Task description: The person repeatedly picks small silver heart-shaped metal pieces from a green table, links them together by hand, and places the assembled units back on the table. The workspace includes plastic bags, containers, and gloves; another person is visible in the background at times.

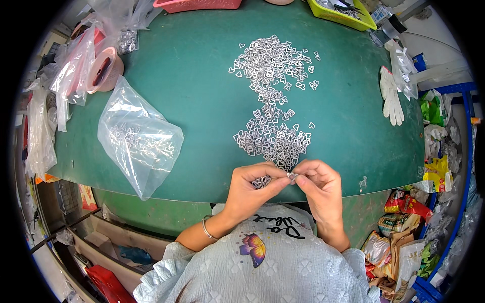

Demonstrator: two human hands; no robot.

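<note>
Near the table's front edge, my left hand (257, 188) is closed around several small silver heart-shaped metal pieces, some showing in its palm. Its thumb and fingertips meet those of my right hand (319, 183), which pinches a single heart-shaped metal piece (292, 177) between thumb and forefinger. Just beyond my hands spreads the nearer pile of heart-shaped metal pieces (273, 141). A narrow trail of pieces links it to the farther pile (273, 58). On the left lies a clear plastic bag (141, 136) with more such pieces inside.
The green tabletop (202, 91) carries a pink bowl (105, 70) and plastic bags at the left. A white glove (390, 96) lies at the right. Along the far edge stand a red tray (197, 5) and a yellow-green basket (343, 17). Packages fill a blue-framed shelf (454, 202).
</note>
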